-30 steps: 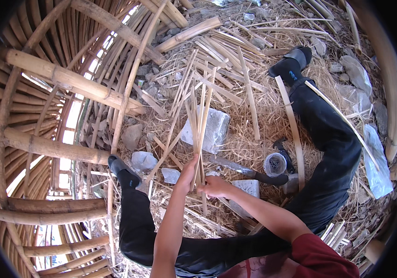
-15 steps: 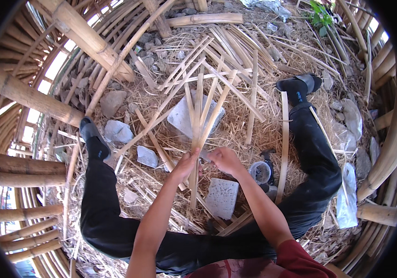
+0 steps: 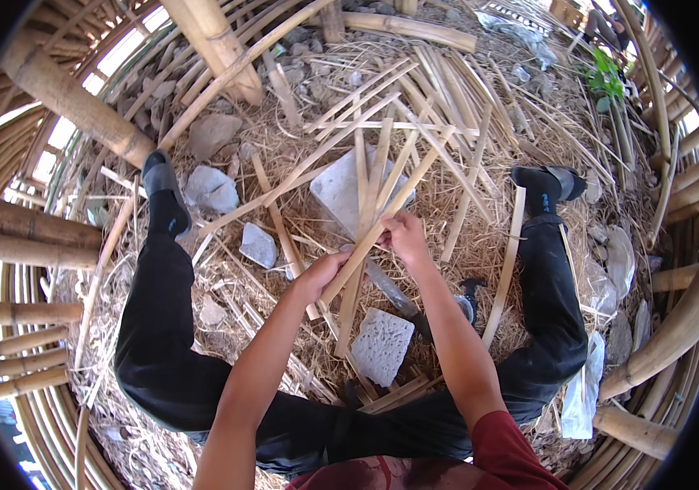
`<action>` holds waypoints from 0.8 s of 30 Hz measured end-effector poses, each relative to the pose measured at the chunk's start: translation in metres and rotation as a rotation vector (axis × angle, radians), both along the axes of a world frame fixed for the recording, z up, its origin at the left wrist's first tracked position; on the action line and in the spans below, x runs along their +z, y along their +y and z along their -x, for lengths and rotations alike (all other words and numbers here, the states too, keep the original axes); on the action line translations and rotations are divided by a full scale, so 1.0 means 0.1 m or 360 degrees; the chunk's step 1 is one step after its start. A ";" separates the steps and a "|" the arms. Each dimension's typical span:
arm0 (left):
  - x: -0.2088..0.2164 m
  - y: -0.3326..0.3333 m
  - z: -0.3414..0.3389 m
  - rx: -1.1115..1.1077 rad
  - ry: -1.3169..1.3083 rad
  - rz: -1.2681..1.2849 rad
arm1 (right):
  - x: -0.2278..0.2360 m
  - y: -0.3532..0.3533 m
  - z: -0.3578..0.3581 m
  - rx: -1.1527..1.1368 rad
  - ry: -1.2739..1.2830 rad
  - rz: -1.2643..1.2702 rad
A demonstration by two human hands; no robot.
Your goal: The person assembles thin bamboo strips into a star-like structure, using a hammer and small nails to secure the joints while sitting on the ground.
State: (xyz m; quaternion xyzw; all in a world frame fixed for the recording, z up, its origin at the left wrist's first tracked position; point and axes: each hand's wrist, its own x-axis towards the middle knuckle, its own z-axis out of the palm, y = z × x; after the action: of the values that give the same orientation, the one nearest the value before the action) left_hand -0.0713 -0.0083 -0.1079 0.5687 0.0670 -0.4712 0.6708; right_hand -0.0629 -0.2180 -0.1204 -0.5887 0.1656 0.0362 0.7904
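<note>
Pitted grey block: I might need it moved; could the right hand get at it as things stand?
Probably yes: the pitted grey block lies between the forearms, its top mostly uncovered. The right hand is busy with the bamboo strips, though, and would likely have to draw back.

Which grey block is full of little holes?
The squarish pale grey block lower in view: its face is pitted; the other pale grey block, behind the flat tan bamboo strips, looks smoother.

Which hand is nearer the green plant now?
Right. In the picture, the right hand is below and left of the plant; the left hand is lower and farther left.
</note>
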 end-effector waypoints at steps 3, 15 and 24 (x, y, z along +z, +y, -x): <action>0.00 0.01 -0.04 -0.0088 0.0107 -0.0016 | -0.09 -0.05 -0.01 -0.0068 -0.0023 0.0034; 0.23 -0.19 -0.22 -0.0320 -0.0408 -0.0373 | -0.16 -0.12 -0.18 -0.0163 0.0098 0.0114; 0.14 -0.45 -0.15 -0.0439 -0.1272 -0.1173 | -0.33 -0.13 -0.26 -0.0251 -0.0013 0.0152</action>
State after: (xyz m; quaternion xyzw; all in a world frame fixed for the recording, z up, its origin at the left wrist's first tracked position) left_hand -0.0561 -0.0535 -0.0942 0.9035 -0.1071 -0.2477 0.3330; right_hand -0.0371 -0.2307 -0.1533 -0.6111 0.2098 -0.0366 0.7624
